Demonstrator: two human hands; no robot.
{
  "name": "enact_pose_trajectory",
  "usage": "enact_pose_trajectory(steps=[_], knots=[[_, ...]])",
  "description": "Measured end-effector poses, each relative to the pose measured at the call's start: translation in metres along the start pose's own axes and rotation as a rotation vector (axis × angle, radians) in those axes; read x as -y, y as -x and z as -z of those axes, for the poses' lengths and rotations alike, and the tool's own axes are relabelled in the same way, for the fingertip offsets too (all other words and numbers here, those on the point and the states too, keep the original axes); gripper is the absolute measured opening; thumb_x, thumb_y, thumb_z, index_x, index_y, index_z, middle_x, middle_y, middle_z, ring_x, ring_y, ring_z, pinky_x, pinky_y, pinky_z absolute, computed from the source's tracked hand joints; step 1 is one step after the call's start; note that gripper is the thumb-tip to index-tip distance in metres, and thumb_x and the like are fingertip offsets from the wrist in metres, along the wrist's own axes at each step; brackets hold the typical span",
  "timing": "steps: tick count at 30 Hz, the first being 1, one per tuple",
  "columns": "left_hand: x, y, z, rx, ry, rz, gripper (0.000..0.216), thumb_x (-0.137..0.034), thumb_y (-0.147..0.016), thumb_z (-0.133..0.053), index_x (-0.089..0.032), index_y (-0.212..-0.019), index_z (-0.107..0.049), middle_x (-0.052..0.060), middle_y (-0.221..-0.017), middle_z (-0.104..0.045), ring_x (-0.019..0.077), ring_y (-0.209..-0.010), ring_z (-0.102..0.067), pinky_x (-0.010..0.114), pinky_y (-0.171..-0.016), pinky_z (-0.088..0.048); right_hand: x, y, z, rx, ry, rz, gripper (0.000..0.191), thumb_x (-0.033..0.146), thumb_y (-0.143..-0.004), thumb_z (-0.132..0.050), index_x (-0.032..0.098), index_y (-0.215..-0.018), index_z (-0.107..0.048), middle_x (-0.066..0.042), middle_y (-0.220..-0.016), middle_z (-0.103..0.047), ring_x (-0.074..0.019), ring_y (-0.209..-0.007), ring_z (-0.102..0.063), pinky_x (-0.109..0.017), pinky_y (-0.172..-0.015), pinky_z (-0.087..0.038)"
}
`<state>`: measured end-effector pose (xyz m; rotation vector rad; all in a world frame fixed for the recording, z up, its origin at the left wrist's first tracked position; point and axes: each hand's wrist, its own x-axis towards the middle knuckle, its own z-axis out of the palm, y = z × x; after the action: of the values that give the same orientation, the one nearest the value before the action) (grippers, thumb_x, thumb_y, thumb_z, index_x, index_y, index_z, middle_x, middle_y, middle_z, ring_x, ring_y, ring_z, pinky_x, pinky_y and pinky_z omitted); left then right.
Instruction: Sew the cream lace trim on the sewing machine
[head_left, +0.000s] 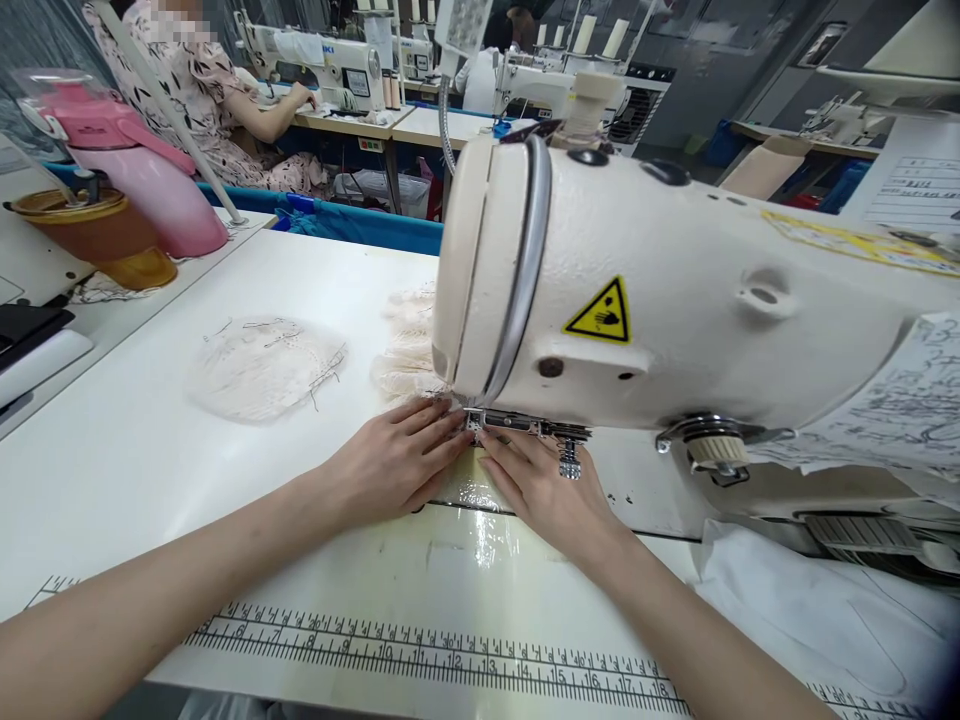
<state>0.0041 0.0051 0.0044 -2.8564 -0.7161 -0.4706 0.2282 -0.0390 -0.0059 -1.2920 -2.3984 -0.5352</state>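
A cream sewing machine [600, 250] stands before me, its head over the white tabletop. My left hand [397, 460] lies flat just left of the needle area, fingers stretched out, fingertips at the near edge of a gathered, sheer cream fabric [409, 350]. The machine head hides part of that fabric. On the other side, my right hand [555, 495] rests flat on the machine bed with fingers extended toward the presser foot [475, 420]. A metal attachment covers some of its fingers. Whatever lies under the fingertips is hard to make out.
A sheer round fabric piece [266, 370] with loose threads lies at left. A pink bottle [135, 160] and amber cup [105, 235] stand beyond it. White cloth [817, 610] lies at right. A printed ruler [420, 650] runs along the front edge. Another person [202, 100] sits at a machine behind.
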Motion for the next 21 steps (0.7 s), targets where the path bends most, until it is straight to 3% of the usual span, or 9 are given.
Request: enact_pose_trajectory(steps=[9, 16, 21], knots=[[-0.001, -0.0026, 0.001, -0.045, -0.063, 0.01, 0.035, -0.025, -0.097, -0.042, -0.012, -0.124, -0.06, 0.009, -0.125, -0.064, 0.0253, -0.117, -0.058, 0.04, -0.103, -0.043, -0.0009, -0.0027, -0.0007, 0.035, -0.068, -0.023, 0.033, 0.033, -0.096, -0.048, 0.021, -0.124, -0.062, -0.01, -0.111, -0.07, -0.0213, -0.096, -0.065, -0.041, -0.096, -0.043], [-0.0044, -0.0037, 0.002, -0.083, -0.133, -0.004, 0.031, -0.022, -0.098, -0.042, -0.008, -0.112, -0.065, 0.012, -0.114, -0.068, 0.0234, -0.106, -0.064, 0.035, -0.095, -0.05, -0.0028, -0.0031, -0.0054, 0.025, -0.141, -0.059, 0.029, 0.034, -0.096, -0.049, 0.024, -0.118, -0.065, -0.007, -0.104, -0.071, -0.0195, -0.094, -0.065, -0.038, -0.091, -0.046], [-0.0041, -0.0022, -0.0003, -0.047, -0.082, 0.039, 0.035, -0.025, -0.098, -0.039, -0.008, -0.119, -0.062, 0.013, -0.12, -0.065, 0.0255, -0.11, -0.063, 0.04, -0.1, -0.048, -0.0011, -0.0043, -0.0022, 0.07, -0.188, -0.11, 0.032, 0.038, -0.098, -0.041, 0.026, -0.114, -0.067, -0.005, -0.093, -0.071, -0.0186, -0.088, -0.067, -0.037, -0.085, -0.05]])
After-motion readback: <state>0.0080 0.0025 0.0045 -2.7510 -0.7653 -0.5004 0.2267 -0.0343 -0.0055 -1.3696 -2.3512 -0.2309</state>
